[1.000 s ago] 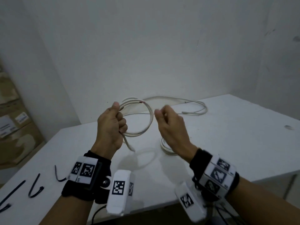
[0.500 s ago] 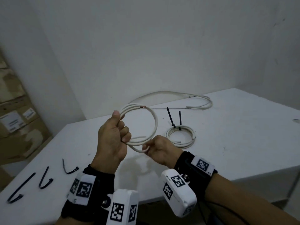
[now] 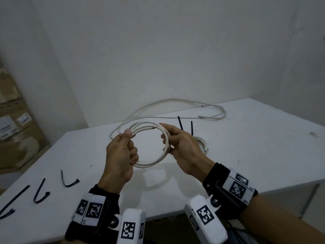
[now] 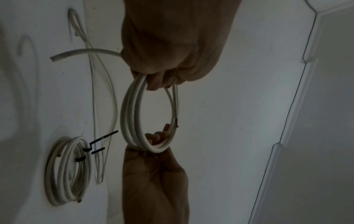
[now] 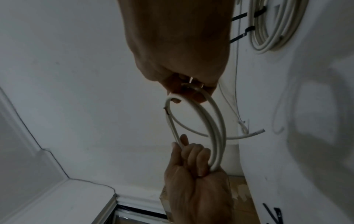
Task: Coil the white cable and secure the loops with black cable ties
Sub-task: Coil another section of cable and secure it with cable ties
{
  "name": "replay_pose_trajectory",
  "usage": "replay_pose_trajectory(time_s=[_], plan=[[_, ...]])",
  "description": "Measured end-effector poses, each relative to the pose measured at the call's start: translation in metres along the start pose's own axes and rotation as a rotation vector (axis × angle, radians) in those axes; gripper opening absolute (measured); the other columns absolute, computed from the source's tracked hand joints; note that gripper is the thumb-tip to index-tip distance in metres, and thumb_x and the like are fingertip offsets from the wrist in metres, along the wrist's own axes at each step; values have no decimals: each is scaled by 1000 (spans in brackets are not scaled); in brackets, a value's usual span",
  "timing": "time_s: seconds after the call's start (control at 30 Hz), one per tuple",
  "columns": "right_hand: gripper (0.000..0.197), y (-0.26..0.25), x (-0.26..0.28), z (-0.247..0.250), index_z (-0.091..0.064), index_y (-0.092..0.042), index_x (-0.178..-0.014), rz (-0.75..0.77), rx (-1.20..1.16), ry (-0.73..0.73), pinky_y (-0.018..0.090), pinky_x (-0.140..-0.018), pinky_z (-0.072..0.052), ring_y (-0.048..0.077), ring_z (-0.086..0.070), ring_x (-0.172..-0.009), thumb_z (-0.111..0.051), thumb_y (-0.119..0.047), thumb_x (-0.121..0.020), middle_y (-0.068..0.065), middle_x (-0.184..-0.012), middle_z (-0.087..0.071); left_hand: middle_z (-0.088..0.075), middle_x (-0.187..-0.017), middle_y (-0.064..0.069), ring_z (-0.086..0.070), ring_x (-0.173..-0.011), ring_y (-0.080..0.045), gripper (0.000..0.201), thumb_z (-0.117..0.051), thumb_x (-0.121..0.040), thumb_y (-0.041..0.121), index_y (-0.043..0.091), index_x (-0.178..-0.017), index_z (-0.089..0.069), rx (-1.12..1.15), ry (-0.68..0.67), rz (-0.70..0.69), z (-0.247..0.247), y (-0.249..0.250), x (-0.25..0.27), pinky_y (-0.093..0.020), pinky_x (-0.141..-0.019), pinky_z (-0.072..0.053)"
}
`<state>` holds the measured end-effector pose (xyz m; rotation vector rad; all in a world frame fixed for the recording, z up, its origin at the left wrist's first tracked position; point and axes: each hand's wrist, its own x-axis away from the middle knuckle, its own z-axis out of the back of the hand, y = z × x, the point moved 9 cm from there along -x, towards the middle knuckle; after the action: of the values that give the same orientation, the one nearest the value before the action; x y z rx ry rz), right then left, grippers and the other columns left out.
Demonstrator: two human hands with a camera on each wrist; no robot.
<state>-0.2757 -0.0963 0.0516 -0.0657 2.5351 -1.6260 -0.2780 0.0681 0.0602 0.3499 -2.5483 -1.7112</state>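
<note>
Showing a white cable coil held above the white table between both hands. The coil's left side is gripped in the curled fingers of the left hand; its right side is pinched between thumb and fingers of the right hand. A second coil, bound with two black ties, lies on the table beyond, near a loose cable. Spare black cable ties lie at the left.

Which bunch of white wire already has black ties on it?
The coil lying on the table, with two black ties. The coil in the hands has none.
</note>
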Motion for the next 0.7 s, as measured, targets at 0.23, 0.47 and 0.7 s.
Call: replay_pose_trajectory(time_s=[0.23,0.47,0.7], plan=[[21,-17,5,-5,-64,-15,-111,160,149,6,25,-58,-42,10,-52,-72,-49,-13,-96,-4,-82,-61,-25,-43,10,-17,-35,-4,24,-49,-99,19,14,-76,-46,-72,-20,-47,-6,-3,8,-14,-37,-14],[19,-33,14,-12,-57,-18,-102,317,365,-56,25,-52,-49,9,-60,-71,-46,-4,-95,-5,-88,-59,-26,-46,8,-18,-37,-6,25,-49,-99,21,14,-75,-47,-109,-10,-60,-7,-4,10,-16,-37,-16],[22,-45,16,-15,-56,-20,-95,411,543,-96,31,-49,-46,10,-58,-53,-42,-3,-95,-6,-86,-60,-34,-47,7,-25,-39,-6,5,-47,-99,23,19,-102,-48,-177,-7,-203,-16,5,12,-19,-36,-23]])
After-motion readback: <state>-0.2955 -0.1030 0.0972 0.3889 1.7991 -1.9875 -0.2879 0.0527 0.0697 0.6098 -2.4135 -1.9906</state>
